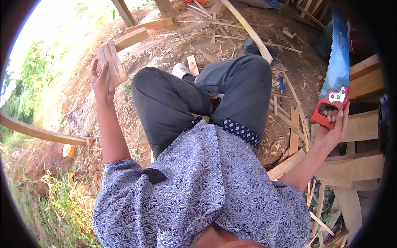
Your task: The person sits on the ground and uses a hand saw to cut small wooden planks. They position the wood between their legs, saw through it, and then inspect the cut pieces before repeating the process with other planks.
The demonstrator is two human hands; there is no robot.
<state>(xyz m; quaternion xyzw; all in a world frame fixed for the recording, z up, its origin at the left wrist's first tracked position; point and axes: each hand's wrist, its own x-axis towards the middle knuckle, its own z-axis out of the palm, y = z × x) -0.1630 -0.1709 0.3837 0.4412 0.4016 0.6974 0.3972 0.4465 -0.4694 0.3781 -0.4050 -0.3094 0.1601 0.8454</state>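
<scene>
Out to the left, my left hand (101, 80) grips a pale wooden piece (112, 64) by its near end, fingers on its left side. A short wooden bar (131, 39) juts out at its far right edge; whether the two are joined I cannot tell. On the right, my right hand (334, 122) is closed round the red handle of a handsaw (337, 60). The saw's blue, toothed blade points up and away from me, apart from any wood in my left hand.
Wood strips (215, 25) and shavings litter the dirt ground ahead. A blue-handled tool (281, 84) lies right of my knee. Wooden planks and frames (351, 169) crowd the right side. A long board (43, 132) reaches in from the left, by grass (62, 206). Another person's leg shows behind the saw.
</scene>
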